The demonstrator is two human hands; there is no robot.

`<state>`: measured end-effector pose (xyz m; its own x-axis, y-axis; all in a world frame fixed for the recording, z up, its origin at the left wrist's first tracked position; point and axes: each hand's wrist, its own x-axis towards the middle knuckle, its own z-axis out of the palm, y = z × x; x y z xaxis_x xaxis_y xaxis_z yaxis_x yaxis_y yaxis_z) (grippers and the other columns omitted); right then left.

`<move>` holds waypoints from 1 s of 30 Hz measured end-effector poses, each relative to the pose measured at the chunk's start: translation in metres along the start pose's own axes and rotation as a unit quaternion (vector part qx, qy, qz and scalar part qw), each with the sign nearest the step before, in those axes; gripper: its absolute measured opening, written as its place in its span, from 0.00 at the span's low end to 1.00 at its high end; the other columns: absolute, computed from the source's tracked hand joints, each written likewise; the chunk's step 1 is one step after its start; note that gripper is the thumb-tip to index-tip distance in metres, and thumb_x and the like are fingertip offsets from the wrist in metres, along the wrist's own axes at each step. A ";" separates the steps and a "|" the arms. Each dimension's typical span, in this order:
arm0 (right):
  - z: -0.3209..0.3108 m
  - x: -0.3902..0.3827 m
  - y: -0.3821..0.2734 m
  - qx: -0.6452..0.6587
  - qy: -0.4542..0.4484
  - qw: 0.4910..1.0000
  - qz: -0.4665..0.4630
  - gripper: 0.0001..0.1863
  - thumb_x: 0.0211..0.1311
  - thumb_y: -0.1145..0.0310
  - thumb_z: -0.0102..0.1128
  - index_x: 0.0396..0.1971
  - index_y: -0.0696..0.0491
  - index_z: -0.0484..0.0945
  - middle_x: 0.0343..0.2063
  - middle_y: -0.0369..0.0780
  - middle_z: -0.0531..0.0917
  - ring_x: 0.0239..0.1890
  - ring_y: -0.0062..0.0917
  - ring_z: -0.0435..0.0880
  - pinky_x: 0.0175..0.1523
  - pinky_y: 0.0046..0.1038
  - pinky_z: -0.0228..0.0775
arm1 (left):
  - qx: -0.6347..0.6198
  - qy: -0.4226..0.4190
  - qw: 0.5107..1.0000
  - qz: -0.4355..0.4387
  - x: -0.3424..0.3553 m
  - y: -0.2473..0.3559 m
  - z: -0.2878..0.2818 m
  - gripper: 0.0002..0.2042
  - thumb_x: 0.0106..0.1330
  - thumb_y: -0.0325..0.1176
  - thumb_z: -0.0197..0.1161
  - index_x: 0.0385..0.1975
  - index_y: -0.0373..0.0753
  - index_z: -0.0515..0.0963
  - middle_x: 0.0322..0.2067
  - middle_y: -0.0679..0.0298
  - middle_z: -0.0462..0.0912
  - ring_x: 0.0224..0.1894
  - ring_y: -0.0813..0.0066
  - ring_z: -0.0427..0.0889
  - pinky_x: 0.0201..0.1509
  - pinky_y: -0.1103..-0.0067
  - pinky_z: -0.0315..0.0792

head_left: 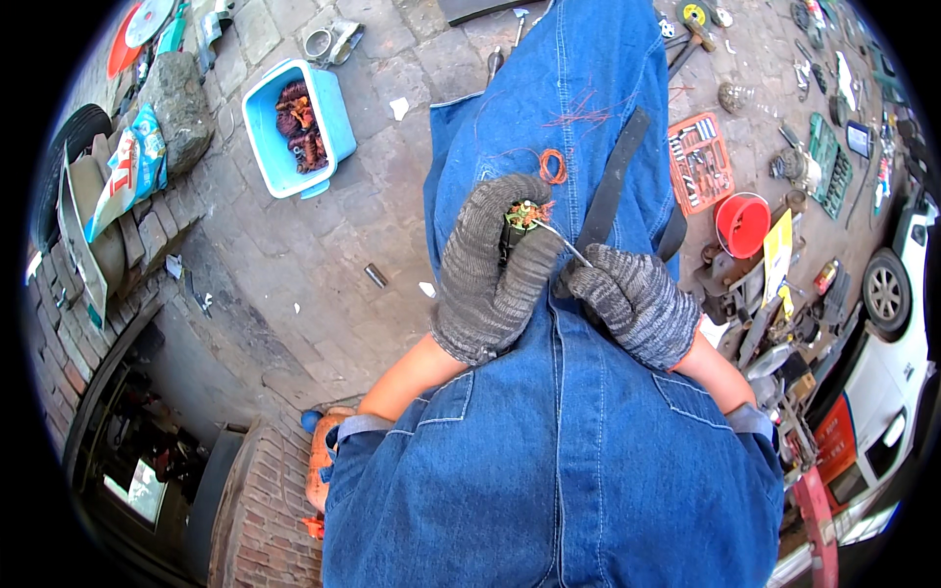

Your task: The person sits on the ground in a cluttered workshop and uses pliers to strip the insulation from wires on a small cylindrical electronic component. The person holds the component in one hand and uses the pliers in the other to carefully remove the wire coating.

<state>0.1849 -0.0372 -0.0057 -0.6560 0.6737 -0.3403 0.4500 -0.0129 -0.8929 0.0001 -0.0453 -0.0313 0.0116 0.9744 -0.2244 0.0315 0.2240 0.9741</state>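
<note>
- Two gloved hands work close together above a blue denim apron (549, 431); clock directions here are read from midway between them, 12 being the top.
- The left hand (495, 269), in a grey knit glove, is closed around a small dark part (510, 233), its thumb and fingers wrapping the sides.
- That part sits at 11 o'clock, its upper end bristling with copper-coloured and greenish wire ends (529, 213).
- The right hand (632, 299), gloved alike, grips a thin metal tool (562, 240) that slants toward 11 o'clock. Its tip is at the wire ends; whether it touches them is too small to tell.
- At 12 o'clock a small coil of copper wire (553, 167) lies on the denim, with loose strands (583, 113) beyond it.
- A dark strap (618, 176) lies across the cloth at 1 o'clock.
- At 10 o'clock a light-blue tub (339, 122) holds dark reddish wire bundles (300, 127).
- At 9 o'clock a short dark cylinder (375, 275) lies on the paving.
- An orange-red tool case (701, 162) lies open between 1 and 2 o'clock; a red bucket (745, 225) stands between 2 and 3.
- Between 3 and 4 o'clock is a white car (867, 382).
</note>
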 end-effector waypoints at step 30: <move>0.014 0.001 0.020 0.206 0.043 0.975 0.072 0.18 0.49 0.77 0.58 0.44 0.55 0.72 0.39 0.45 0.77 0.38 0.35 0.78 0.41 0.30 0.73 | -0.022 0.023 0.999 -0.036 0.009 -0.002 0.009 0.18 0.53 0.30 0.65 0.43 0.35 0.69 0.33 0.63 0.75 0.34 0.79 0.74 0.39 0.82 0.70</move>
<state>0.1851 -0.0471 -0.0276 -0.5428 0.7018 -0.4614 0.2405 -0.3964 -0.8860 0.0089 -0.0375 -0.0353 -0.0345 0.9553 -0.2936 -0.0141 0.2933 0.9559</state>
